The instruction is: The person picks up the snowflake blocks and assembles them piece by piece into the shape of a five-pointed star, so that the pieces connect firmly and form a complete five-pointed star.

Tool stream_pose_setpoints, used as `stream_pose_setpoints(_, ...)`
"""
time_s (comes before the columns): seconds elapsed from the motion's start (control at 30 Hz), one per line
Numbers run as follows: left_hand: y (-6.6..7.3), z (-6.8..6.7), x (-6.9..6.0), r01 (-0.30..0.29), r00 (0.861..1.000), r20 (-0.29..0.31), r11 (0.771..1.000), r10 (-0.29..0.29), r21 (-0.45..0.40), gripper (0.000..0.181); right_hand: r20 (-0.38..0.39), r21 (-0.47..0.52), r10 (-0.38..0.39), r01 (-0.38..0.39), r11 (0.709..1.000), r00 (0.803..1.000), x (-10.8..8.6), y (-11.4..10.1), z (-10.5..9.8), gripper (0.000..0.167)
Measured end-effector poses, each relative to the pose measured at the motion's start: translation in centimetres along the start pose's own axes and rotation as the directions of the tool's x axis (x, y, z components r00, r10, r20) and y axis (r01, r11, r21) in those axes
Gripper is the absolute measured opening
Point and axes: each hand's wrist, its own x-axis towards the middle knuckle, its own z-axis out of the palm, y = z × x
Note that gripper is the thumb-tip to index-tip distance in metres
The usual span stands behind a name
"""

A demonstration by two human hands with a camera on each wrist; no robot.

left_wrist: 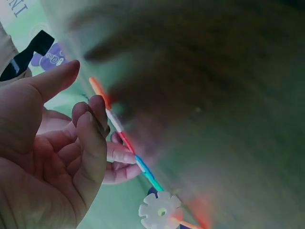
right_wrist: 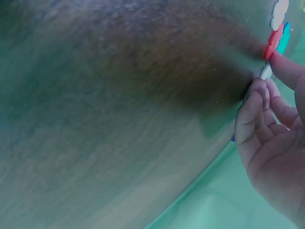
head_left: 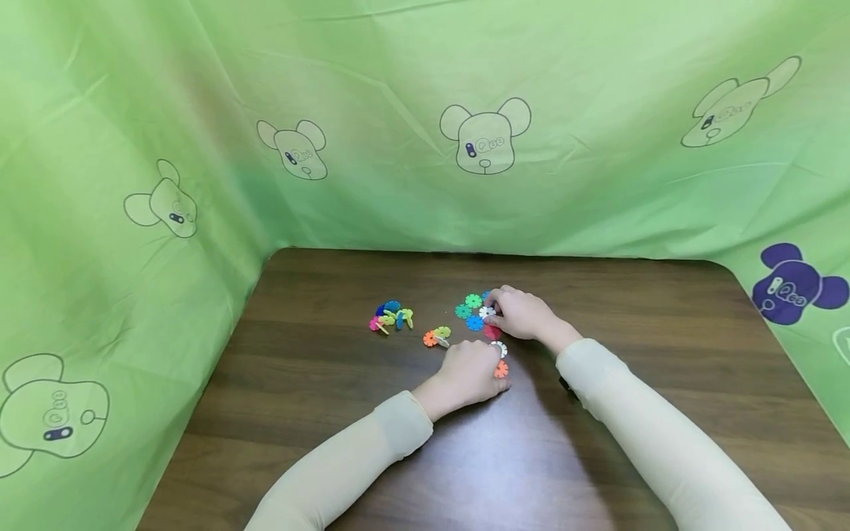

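Small flower-shaped plastic discs lie flat on the brown table. My right hand reaches over a cluster with a green disc, a blue disc and a white disc. Its thumb touches the red disc, apart from its fingertips, which are at the cluster's far side. My left hand rests nearer the front, fingers bent beside a white disc and an orange disc. In the left wrist view its thumb stands apart from the fingers, which touch near the orange disc.
Left of the cluster sits a pile of joined discs, among them a blue disc and a pink disc. A smaller group with an orange disc lies between. A green printed curtain surrounds the table.
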Motion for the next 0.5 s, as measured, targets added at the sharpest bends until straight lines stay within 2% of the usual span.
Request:
stream_pose_setpoints(0.3,0.24,0.22,0.34,0.030,0.999,-0.041,0.999,-0.028,0.041,0.040,-0.011,0.032,0.015,-0.015,0.999,1.000,0.20,0.07,0.02,0.033)
stream_pose_setpoints(0.5,0.19,0.19,0.65,0.036,0.999,-0.035,0.999,-0.035,0.024,0.036,-0.043,0.089,0.001,0.003,0.996,0.999,0.09,0.00,0.08,0.027)
